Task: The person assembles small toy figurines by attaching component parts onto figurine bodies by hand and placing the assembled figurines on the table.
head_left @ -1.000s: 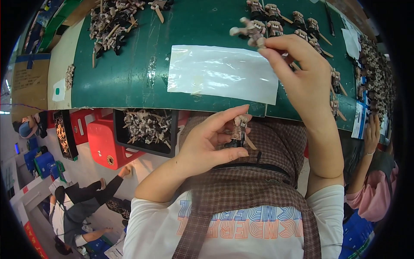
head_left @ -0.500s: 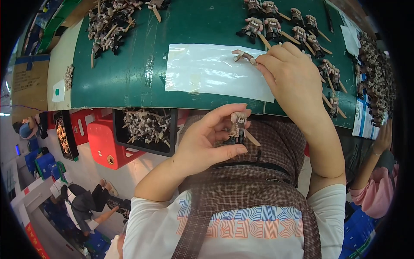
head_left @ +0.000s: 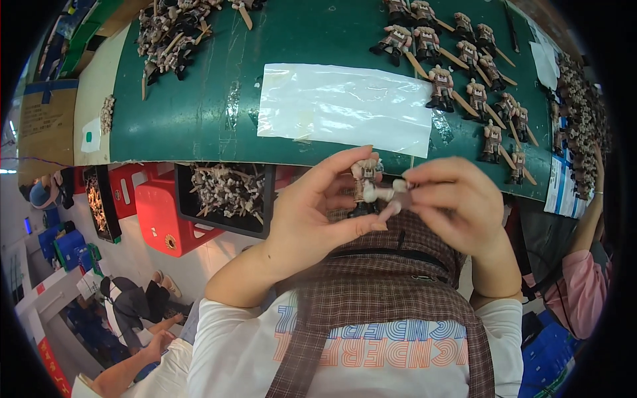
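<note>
The toy figure (head_left: 364, 188) sits upright between our hands, just below the near edge of the green work mat (head_left: 199, 113). Our left hand (head_left: 318, 209) pinches it between thumb and forefinger; our right hand (head_left: 451, 205) closes its fingertips on a small pale part (head_left: 398, 186) touching the figure's side. A clear plastic bag (head_left: 345, 106) lies near that edge, finished figures (head_left: 464, 73) toward the far right corner. A second ago the right hand was up at that row.
</note>
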A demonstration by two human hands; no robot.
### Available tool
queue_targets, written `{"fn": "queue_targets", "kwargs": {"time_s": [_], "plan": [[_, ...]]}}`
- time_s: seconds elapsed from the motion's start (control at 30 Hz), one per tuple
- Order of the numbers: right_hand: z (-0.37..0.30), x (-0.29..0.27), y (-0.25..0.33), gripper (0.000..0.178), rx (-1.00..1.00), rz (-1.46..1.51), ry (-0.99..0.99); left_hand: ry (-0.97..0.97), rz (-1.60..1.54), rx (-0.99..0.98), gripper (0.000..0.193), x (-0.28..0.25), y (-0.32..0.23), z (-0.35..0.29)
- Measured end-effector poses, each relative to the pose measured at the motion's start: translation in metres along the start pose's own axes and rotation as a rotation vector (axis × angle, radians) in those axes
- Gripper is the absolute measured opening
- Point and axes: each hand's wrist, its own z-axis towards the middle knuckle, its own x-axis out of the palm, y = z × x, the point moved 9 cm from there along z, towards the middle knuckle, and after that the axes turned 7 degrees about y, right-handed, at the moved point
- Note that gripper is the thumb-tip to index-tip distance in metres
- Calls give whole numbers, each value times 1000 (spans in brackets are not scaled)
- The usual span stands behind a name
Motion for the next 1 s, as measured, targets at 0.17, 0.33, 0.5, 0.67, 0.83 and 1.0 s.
{"fn": "queue_targets", "kwargs": {"time_s": [0.17,0.33,0.5,0.67,0.83,1.0], "plan": [[-11,5,8,24,-57,-57,15,66,40,-46,79,12,-4,2],[-13,6,11,25,-68,-97,-8,82,101,-33,81,16,-8,0],[-18,6,15,27,-109,-145,-39,78,69,-21,83,18,-6,-2],[-22,7,25,30,-156,-212,-65,144,-155,153,74,20,-9,-3],[-17,7,35,26,-174,-201,-18,175,-246,261,51,14,-9,-2],[-9,5,31,26,-161,-183,-35,66,-318,164,46,8,1,-1]]}}
